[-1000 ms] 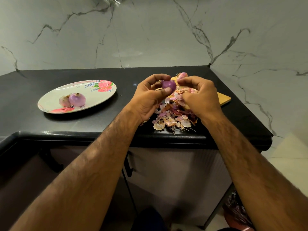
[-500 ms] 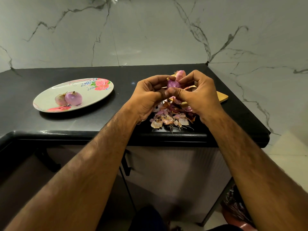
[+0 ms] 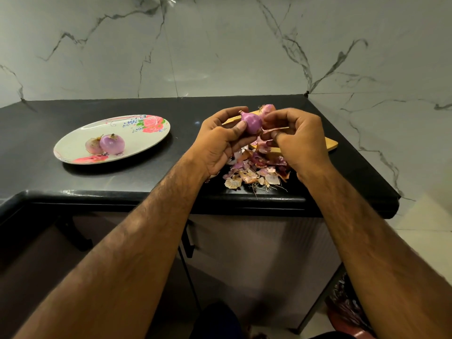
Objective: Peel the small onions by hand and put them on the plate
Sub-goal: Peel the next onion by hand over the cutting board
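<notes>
Illumination is dim, soft and overhead. The marble wall [image 3: 244, 45] shows one faint glare patch at centre. The plate [image 3: 139, 139] casts a soft shadow toward the viewer on the black counter [image 3: 36, 133]. Wide-angle distortion bows the counter edge. Centre focus is sharp.

Left hand [image 3: 217, 145], right hand [image 3: 301, 140]: curled grips

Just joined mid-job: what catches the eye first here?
The purple onion gripped in the left hand, centre frame, while the right hand pinches a strip of skin running from it. Beneath them a heap of peelings lies near the front edge of the counter; to the left, a flowered plate holds two onions.
</notes>
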